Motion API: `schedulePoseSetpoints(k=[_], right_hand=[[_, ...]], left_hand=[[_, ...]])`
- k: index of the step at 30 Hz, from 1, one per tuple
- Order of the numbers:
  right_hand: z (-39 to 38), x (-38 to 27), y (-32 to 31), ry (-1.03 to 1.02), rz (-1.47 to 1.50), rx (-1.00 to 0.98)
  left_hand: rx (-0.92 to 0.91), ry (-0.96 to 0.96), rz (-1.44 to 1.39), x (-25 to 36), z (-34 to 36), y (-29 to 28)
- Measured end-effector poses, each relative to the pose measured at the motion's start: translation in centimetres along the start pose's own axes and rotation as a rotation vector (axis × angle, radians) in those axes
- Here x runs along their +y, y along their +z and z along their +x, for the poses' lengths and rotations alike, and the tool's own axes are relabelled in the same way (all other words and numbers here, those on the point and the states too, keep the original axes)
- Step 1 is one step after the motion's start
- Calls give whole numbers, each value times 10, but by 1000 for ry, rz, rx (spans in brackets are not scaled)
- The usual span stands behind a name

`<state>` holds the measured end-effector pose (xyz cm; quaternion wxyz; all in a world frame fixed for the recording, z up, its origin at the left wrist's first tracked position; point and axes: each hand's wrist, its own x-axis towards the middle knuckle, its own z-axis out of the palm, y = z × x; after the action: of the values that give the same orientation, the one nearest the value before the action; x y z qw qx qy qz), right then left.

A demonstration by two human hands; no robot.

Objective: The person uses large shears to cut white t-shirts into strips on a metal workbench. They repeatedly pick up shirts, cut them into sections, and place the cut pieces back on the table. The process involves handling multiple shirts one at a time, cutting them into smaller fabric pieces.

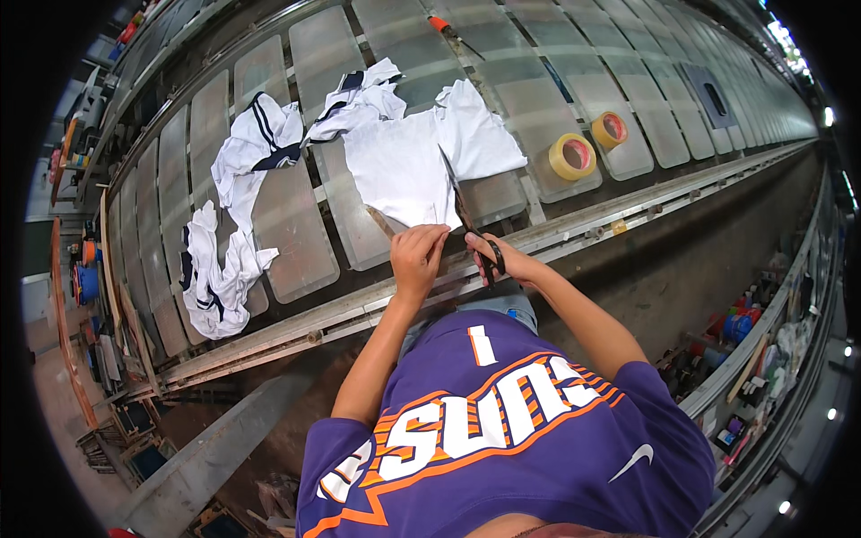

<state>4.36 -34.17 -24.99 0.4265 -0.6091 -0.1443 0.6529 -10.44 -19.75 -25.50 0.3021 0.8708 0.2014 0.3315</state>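
Observation:
A white cloth point(395, 170) lies spread over the panelled table in front of me. My left hand point(417, 257) pinches its near edge. In my right hand point(500, 255) is a pair of black-handled scissors point(487, 260), fingers through the loops. Their long blades point(455, 184) point away from me, at the boundary between this cloth and a second white piece point(477, 134) on its right. Whether the two pieces are still joined cannot be made out. Beside my left hand, a thin brownish strip point(380, 221) shows at the cloth's edge.
White garments with navy trim point(260, 143) lie crumpled to the left, another point(215, 278) nearer me. Two tape rolls point(572, 157) sit on the right. An orange-handled pointed tool point(439, 24) lies farther back. A metal rail point(359, 314) runs along the table's near edge.

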Motion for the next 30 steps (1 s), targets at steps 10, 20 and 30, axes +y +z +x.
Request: schedulePoseSetpoints(k=[10, 20, 30], right_hand=[[11, 5, 27, -120, 27, 224], [42, -15, 11, -127, 9, 259], [56, -24, -5, -25, -4, 199]], left_hand=[[70, -53, -45, -2, -5, -5], [37, -10, -105, 1, -18, -11], [3, -157, -248, -3, -20, -31]])
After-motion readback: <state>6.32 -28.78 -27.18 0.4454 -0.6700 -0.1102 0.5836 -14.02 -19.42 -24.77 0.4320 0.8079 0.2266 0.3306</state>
